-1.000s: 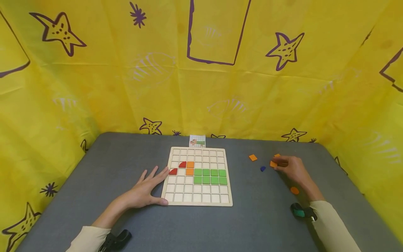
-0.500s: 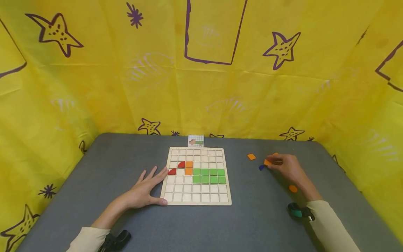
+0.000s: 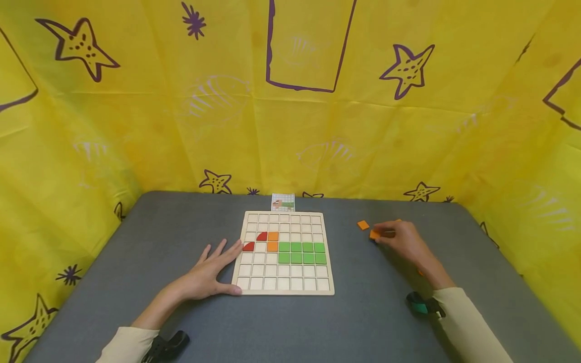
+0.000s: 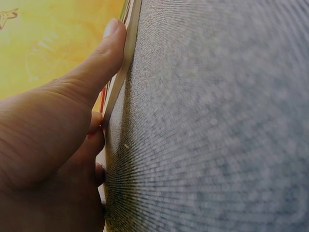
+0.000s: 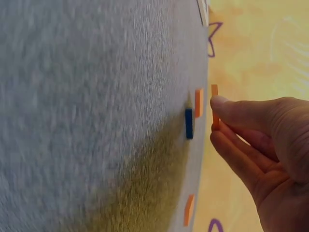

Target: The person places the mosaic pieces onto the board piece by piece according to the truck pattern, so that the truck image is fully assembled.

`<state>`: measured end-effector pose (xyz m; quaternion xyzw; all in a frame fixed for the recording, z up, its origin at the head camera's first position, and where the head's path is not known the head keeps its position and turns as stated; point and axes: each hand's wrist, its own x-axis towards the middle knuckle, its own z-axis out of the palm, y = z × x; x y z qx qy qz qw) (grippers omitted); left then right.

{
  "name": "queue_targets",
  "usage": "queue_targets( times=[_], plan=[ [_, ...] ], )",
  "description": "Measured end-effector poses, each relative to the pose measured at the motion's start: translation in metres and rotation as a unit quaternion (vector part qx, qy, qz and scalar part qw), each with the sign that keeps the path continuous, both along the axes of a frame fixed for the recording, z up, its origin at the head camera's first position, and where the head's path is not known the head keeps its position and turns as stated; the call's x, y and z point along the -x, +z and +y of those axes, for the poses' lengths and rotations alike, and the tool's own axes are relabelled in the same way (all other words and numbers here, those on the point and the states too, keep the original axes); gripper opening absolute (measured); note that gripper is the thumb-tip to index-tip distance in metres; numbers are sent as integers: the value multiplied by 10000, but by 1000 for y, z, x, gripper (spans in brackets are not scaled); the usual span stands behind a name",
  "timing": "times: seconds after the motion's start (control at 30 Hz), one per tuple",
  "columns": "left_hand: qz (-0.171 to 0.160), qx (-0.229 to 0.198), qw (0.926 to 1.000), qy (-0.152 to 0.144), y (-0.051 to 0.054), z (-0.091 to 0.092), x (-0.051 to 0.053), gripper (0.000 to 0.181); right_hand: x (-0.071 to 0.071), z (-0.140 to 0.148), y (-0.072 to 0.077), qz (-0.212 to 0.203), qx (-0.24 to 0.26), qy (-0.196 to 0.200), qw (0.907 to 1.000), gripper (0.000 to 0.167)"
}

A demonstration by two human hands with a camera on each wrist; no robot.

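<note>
Orange tile [image 3: 374,235], pinched between the thumb and fingers of the right hand [image 3: 401,242] above the grey table [image 3: 363,322], right of the gridded wooden board [image 3: 283,292]; my right-wrist feed shows it lifted clear of a blue piece [image 5: 189,123] that my head feed leaves nearly hidden. Seen edge-on, its long axis runs roughly parallel to the tabletop, though I discern no pointed end. Left hand [image 3: 209,276], fingers spread apart, touches the board's left side, my left-wrist feed showing the thumb against its edge.
</note>
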<state>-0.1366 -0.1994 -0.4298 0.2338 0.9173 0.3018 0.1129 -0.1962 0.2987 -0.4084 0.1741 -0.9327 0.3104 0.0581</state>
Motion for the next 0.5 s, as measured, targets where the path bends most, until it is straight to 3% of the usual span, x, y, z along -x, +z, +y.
queue_targets(
  times=[0.23,0.5],
  plan=[
    [-13,22,10000,20,2,1,0,109,0,-13,3,96,120,261,9995,30],
    [-48,39,10000,19,2,1,-1,108,-5,-28,6,153,95,166,9997,30]
  ],
)
